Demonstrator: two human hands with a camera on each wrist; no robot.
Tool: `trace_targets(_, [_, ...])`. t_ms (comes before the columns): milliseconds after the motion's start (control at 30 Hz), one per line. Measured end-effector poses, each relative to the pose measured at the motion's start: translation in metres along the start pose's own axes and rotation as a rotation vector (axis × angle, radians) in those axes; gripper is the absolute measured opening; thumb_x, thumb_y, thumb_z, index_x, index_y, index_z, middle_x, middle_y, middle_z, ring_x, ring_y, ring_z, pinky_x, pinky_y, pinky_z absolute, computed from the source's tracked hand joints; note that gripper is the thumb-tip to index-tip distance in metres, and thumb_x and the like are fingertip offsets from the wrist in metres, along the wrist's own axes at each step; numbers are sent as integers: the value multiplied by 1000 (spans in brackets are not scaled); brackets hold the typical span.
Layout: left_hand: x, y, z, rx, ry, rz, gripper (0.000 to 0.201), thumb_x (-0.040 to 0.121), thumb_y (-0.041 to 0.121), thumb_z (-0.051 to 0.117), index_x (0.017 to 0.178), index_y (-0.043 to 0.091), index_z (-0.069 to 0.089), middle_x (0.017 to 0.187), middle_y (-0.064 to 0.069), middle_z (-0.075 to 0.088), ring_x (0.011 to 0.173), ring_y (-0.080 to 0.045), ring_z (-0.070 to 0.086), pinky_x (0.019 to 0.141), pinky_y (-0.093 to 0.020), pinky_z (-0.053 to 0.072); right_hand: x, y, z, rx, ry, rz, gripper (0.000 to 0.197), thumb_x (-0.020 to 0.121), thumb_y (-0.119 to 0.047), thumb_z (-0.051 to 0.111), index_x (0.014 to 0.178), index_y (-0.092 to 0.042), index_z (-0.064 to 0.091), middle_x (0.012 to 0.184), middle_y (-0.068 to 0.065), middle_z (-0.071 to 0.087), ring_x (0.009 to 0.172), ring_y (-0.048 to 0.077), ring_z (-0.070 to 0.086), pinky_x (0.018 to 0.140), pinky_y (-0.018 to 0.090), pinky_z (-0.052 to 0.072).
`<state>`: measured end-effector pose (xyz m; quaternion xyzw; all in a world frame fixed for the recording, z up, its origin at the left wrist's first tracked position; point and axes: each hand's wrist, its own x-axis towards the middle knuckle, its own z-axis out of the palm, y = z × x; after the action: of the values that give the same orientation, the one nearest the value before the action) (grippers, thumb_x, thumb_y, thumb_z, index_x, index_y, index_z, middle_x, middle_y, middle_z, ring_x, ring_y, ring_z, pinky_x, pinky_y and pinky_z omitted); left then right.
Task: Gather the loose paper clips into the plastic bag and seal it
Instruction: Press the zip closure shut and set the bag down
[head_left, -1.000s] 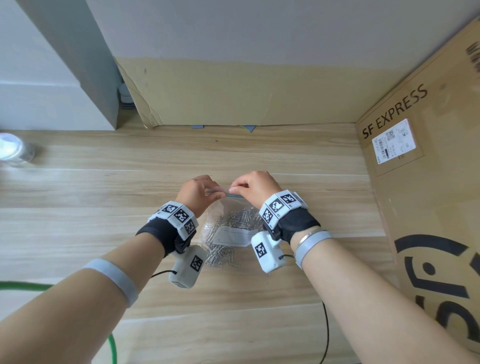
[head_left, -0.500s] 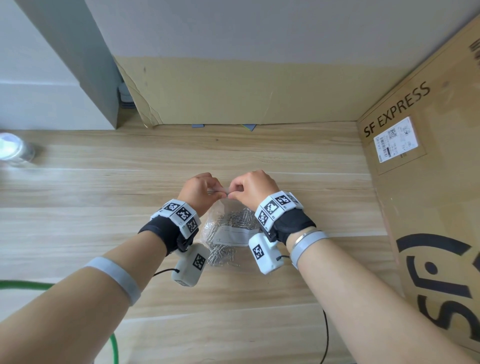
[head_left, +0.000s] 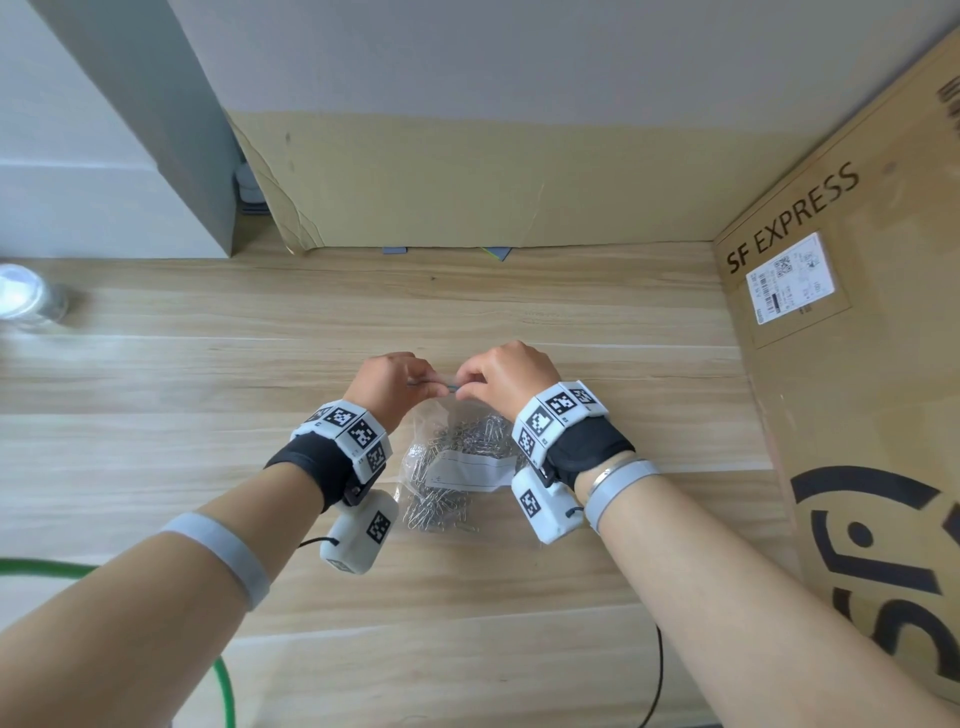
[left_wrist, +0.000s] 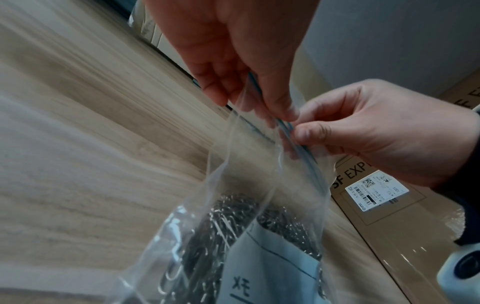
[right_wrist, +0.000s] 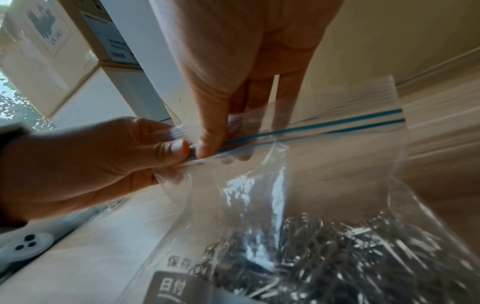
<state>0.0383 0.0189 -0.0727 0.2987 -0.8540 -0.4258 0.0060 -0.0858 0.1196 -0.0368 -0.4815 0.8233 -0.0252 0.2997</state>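
The clear plastic bag (head_left: 457, 457) full of paper clips (head_left: 441, 499) sits in the middle of the worktop (head_left: 208, 389). At its 12 o'clock edge, the left hand (head_left: 389, 387) and right hand (head_left: 506, 374) both pinch the blue zip strip (right_wrist: 311, 127), thumbs close together. A big cardboard box (head_left: 857, 364) stands at 3 o'clock.

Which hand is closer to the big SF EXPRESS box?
Right. The right hand pinches the bag's zip on the side toward the SF EXPRESS box; the left hand pinches the zip too, but farther from the box.
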Motion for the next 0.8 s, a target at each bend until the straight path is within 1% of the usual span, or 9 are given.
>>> trace_targets(67, [0,0,-1,2,0,3,18,75,20,68,85,6,69,71,2,52,70,-13,46,56,-5,33,0,-1,1,5,2,-4,19,84,-40,61,97,-29,70,95,-1,71,89,21,62,74,30,48])
trace_targets(133, [0,0,0,7,2,6,17,75,20,68,84,5,69,68,6,49,70,-14,46,56,-6,33,0,-1,2,9,7,-6,19,84,-39,60,96,-28,71,94,-1,71,88,21,63,76,31,50])
trace_targets(200, [0,0,1,8,5,12,17,75,20,68,81,5,69,65,11,46,70,-14,47,56,-9,33,0,-1,3,10,17,-3,19,84,-40,60,95,-28,71,94,-1,72,88,21,63,77,31,50])
trace_targets(333, [-1,-1,5,11,40,52,14,75,17,68,77,4,67,64,12,44,67,-15,47,56,-14,30,0,-1,5,12,33,-2,18,84,-39,60,92,-27,71,91,-2,71,87,21,62,76,31,50])
trace_targets(467, [-3,-1,10,21,86,124,10,77,8,66,73,0,64,70,-1,49,66,-19,49,63,-25,35,-1,-3,7,19,50,-4,14,86,-33,59,88,-23,69,84,1,69,81,24,61,74,31,51])
trace_targets(600, [-4,1,15,43,113,166,10,77,0,61,68,0,58,70,-3,47,63,-19,47,60,-28,35,-2,-4,11,34,74,4,11,86,-31,59,86,-26,68,85,0,70,79,23,60,68,27,46])
trace_targets(667, [-3,-2,14,52,104,174,9,77,1,62,69,1,59,68,2,46,63,-19,46,59,-25,33,-2,-3,11,49,65,-5,12,86,-34,58,89,-29,69,88,-3,69,75,19,56,66,26,44])
trace_targets(733, [-2,-6,12,49,94,179,9,77,3,64,70,1,60,64,10,41,63,-19,46,56,-20,32,-2,-3,9,42,54,-21,14,87,-36,58,91,-29,69,89,-4,69,73,17,54,64,25,43])
trace_targets(800, [-1,-8,11,43,91,179,10,77,5,64,70,1,60,64,15,38,63,-19,46,58,-22,33,-1,-3,8,12,44,-34,16,88,-36,56,92,-28,70,88,-3,69,77,20,59,66,27,46])
